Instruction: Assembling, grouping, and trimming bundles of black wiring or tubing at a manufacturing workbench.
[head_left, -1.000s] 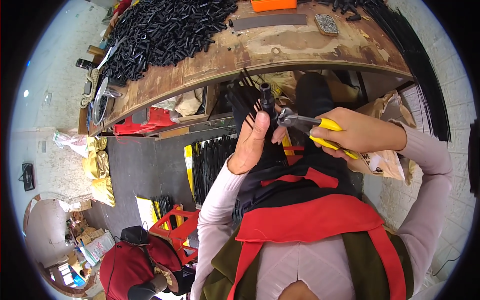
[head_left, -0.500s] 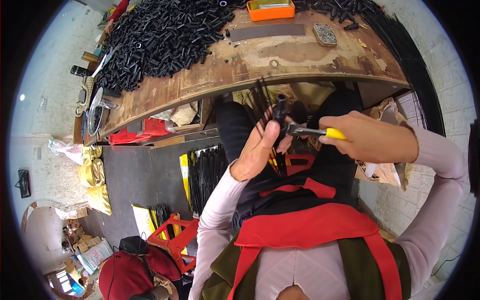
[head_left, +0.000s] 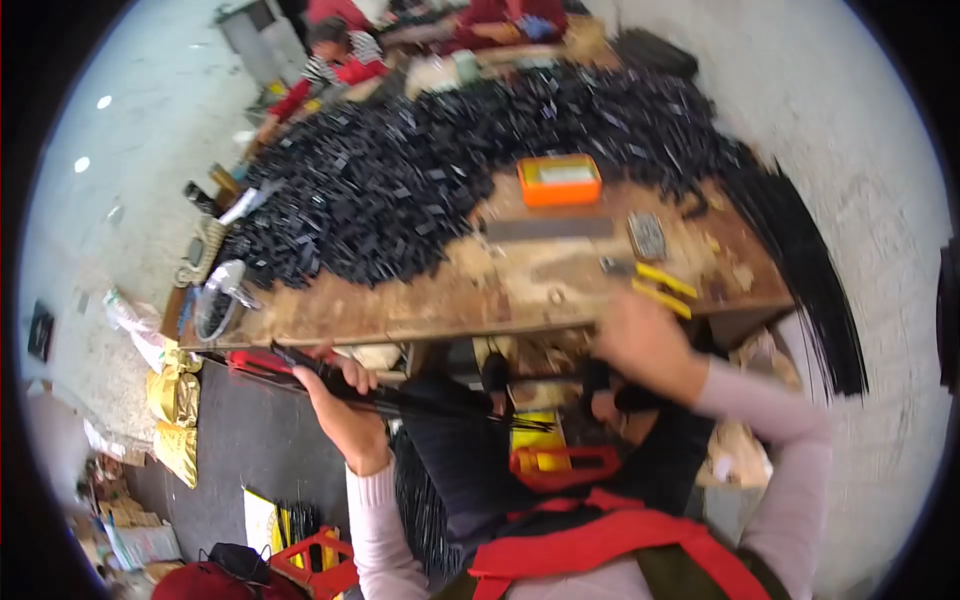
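My left hand (head_left: 345, 420) is closed around a bundle of thin black rods (head_left: 450, 408) with a thicker dark tubular end. The bundle lies nearly level over my lap, its thick end to the left and its thin tips to the right. My right hand (head_left: 650, 345) is over the near edge of the wooden table (head_left: 400, 318), blurred, its fingers smeared. Just beyond it, on the tabletop, are pliers with yellow handles (head_left: 665, 282); I cannot tell whether the fingers touch them.
A large heap of black tubular parts (head_left: 380, 190) covers the far and left tabletop. An orange box (head_left: 558, 190), a flat grey strip (head_left: 550, 230) and a tin of small bits (head_left: 647, 237) stand nearby. Long black rods (head_left: 815, 280) hang at the right. Other people sit beyond.
The pliers have gone from my right hand's grip to the tabletop. My left hand has moved left with the rod bundle, which has turned from upright to nearly level. The view has tipped up.
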